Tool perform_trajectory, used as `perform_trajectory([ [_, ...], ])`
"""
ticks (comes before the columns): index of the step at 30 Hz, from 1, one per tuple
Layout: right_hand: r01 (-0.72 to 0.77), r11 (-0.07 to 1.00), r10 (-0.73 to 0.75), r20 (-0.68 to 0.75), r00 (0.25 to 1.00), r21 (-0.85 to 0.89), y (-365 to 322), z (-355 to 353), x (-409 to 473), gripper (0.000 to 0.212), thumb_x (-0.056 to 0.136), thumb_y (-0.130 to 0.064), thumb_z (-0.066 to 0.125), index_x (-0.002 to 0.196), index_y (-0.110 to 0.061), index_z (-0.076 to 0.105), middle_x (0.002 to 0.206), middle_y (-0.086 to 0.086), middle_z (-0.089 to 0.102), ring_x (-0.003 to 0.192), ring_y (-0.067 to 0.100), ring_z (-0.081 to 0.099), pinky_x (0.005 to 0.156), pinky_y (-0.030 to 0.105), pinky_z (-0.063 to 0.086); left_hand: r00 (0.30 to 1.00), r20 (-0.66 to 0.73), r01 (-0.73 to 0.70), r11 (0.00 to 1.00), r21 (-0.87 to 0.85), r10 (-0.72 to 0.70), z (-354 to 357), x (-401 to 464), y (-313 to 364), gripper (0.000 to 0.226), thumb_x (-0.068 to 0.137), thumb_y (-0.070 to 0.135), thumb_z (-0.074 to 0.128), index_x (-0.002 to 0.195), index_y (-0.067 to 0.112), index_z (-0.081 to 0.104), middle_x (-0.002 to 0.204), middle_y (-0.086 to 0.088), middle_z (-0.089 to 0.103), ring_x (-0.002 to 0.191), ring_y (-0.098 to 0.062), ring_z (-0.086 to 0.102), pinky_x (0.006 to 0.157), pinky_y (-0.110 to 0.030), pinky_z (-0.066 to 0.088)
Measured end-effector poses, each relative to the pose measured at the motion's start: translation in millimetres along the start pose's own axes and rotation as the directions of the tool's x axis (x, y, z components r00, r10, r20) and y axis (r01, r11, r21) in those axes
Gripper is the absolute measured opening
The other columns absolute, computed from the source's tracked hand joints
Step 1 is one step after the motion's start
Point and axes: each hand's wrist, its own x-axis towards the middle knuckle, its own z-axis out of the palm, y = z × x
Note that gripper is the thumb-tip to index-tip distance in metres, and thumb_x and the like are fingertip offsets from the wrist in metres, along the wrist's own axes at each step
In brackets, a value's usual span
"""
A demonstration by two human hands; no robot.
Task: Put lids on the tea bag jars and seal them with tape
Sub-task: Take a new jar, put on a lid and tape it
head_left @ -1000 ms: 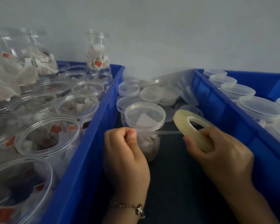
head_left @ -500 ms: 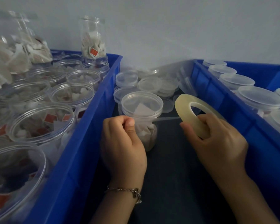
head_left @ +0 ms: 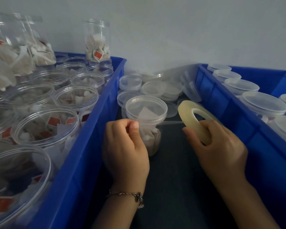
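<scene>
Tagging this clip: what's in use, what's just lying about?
In use: left hand pinching the tape end; right hand gripping the tape roll; lidded jar.
Lying about: open jars, loose lids, blue bins.

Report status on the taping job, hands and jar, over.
Left hand pinches the tape end at the lidded jar. Right hand grips the tape roll, strip stretched between them. Nothing in the way.
</scene>
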Motion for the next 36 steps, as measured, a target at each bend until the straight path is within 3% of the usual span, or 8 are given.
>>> perform_trajectory([
  [6, -0.018, 0.999, 0.019, -0.03, 0.999, 0.037, -2, 0, -3, 0.057, 0.08, -0.058, 0.043, 0.089, -0.008, 0.068, 0.074, 0.003, 0.065, 0.064, 0.019, 0.058, 0.061, 0.035, 0.049, 0.989, -0.001, -0.147, 0.987, 0.063, 0.147, -5, 0, -4, 0.026, 0.093, 0.027, 0.049, 0.085, 0.005, 0.059, 0.086, 0.005, 0.042, 0.07, -0.013, 0.048, 0.055, -0.027, 0.038],
  [12, -0.017, 0.999, 0.017, -0.012, 1.0, 0.049, -3, 0, -3, 0.053, 0.08, -0.057, 0.044, 0.085, -0.01, 0.068, 0.068, -0.003, 0.059, 0.059, 0.017, 0.056, 0.057, 0.037, 0.05, 0.996, -0.002, -0.086, 0.996, 0.038, 0.086, -3, 2, -8, 0.028, 0.089, 0.034, 0.053, 0.088, 0.007, 0.058, 0.089, 0.006, 0.044, 0.068, -0.009, 0.047, 0.055, -0.014, 0.031],
  [15, -0.037, 0.998, 0.036, 0.029, 0.999, 0.057, -4, 1, -4, 0.054, 0.079, -0.06, 0.042, 0.085, -0.012, 0.068, 0.069, -0.003, 0.06, 0.06, 0.017, 0.056, 0.059, 0.04, 0.05, 0.988, 0.046, 0.151, 0.985, -0.083, -0.147, 2, 3, -8, 0.019, 0.087, 0.038, 0.05, 0.092, 0.02, 0.051, 0.087, 0.013, 0.048, 0.07, 0.004, 0.047, 0.053, -0.008, 0.036],
  [19, -0.032, 0.998, 0.03, 0.044, 0.999, 0.047, -3, 1, -3, 0.055, 0.079, -0.061, 0.04, 0.082, -0.014, 0.067, 0.065, -0.003, 0.059, 0.058, 0.015, 0.055, 0.056, 0.036, 0.049, 0.86, 0.104, 0.51, 0.833, -0.216, -0.5, 9, 5, -13, 0.005, 0.095, 0.027, 0.048, 0.098, 0.023, 0.047, 0.089, 0.011, 0.053, 0.074, 0.004, 0.053, 0.058, -0.01, 0.044],
  [22, -0.035, 0.998, 0.032, 0.063, 0.998, 0.045, -3, 1, -3, 0.056, 0.079, -0.062, 0.038, 0.081, -0.014, 0.067, 0.064, -0.003, 0.059, 0.058, 0.015, 0.055, 0.056, 0.037, 0.049, 0.919, 0.157, 0.393, 0.865, -0.314, -0.361, 6, -2, -8, 0.034, 0.086, 0.051, 0.047, 0.11, 0.027, 0.044, 0.104, 0.019, 0.05, 0.089, 0.019, 0.05, 0.068, -0.003, 0.041],
  [27, -0.015, 0.999, 0.012, 0.097, 0.995, 0.029, -3, 2, -4, 0.056, 0.081, -0.059, 0.038, 0.08, -0.012, 0.067, 0.062, -0.004, 0.058, 0.056, 0.014, 0.054, 0.057, 0.041, 0.05, 0.896, 0.416, 0.269, 0.937, -0.224, -0.158, 14, -12, -12, 0.118, 0.054, 0.072, 0.068, 0.148, 0.03, 0.009, 0.154, 0.009, 0.01, 0.134, 0.01, 0.019, 0.102, -0.005, 0.023],
  [31, 0.026, 0.998, -0.019, 0.122, 0.992, -0.056, -4, 2, -4, 0.052, 0.081, -0.06, 0.041, 0.077, -0.014, 0.066, 0.062, -0.006, 0.057, 0.054, 0.012, 0.052, 0.056, 0.034, 0.047, 0.884, 0.436, 0.263, 0.951, -0.162, -0.17, 20, -4, -18, 0.121, 0.052, 0.044, 0.084, 0.148, 0.032, 0.011, 0.151, 0.006, 0.028, 0.134, -0.008, 0.034, 0.104, -0.026, 0.035],
  [36, 0.019, 0.973, 0.034, 0.226, 0.974, -0.229, 6, -8, 14, 0.028, 0.083, -0.045, 0.057, 0.088, -0.019, 0.064, 0.068, -0.011, 0.053, 0.062, 0.011, 0.053, 0.06, 0.029, 0.043, 0.93, 0.346, 0.178, 0.976, -0.123, -0.126, 12, -4, -13, 0.104, 0.04, 0.058, 0.078, 0.13, 0.04, 0.028, 0.114, 0.024, 0.036, 0.097, 0.012, 0.046, 0.072, -0.011, 0.04],
])
